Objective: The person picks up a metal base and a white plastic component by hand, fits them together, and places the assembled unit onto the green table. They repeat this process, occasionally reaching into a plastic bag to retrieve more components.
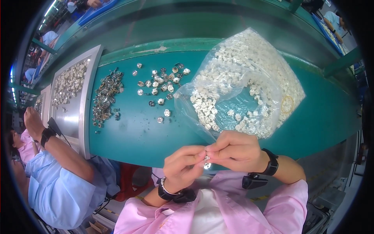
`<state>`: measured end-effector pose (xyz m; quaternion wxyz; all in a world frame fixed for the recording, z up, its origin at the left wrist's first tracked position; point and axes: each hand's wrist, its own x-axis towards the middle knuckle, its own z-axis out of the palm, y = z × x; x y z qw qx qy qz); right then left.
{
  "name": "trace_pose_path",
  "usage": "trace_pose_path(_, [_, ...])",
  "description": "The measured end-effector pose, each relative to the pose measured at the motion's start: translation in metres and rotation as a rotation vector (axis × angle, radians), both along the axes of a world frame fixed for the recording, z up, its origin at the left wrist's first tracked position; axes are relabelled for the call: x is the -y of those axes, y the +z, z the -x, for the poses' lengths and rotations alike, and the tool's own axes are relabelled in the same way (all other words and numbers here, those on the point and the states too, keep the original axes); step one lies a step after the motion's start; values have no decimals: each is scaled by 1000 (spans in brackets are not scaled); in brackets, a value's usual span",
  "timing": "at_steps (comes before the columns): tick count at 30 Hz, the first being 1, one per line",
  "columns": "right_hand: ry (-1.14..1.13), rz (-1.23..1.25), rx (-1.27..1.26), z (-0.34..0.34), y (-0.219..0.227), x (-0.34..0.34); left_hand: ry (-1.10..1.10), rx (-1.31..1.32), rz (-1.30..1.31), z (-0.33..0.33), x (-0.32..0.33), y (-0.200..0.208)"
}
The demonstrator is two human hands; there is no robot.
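At the near edge of the table my left hand (182, 165) and my right hand (237, 152) meet, fingertips pinched together. Between them is a small silvery-white part (207, 162), mostly covered by my fingers, so its exact shape is hidden. Just beyond my hands lies an open clear plastic bag (286, 74) full of small white plastic pieces (206, 109). Left of the bag, round metal and white parts (156, 84) are scattered on the green tabletop (136, 128). Farther left is a heap of small dark metal parts (106, 93).
A metal-edged tray (86, 101) with white parts (70, 84) stands at the left. Beside me on the left sits a co-worker in a light blue shirt (62, 187), one arm raised near that tray. A green rail (156, 48) runs along the far table edge.
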<state>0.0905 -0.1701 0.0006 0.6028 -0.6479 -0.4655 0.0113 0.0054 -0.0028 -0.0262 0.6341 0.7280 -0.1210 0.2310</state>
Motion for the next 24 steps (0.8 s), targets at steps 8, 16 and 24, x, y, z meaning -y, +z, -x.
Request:
trace_pose_path(8, [-20, -1, 32, 1, -1, 1, -13, -16, 12, -1, 0, 0])
trace_pose_path(16, [52, 111, -69, -28, 32, 17, -80, -273, 232, 0, -4, 13])
trace_pose_path(24, [-425, 633, 188, -42, 23, 37, 274, -461, -67, -27, -67, 32])
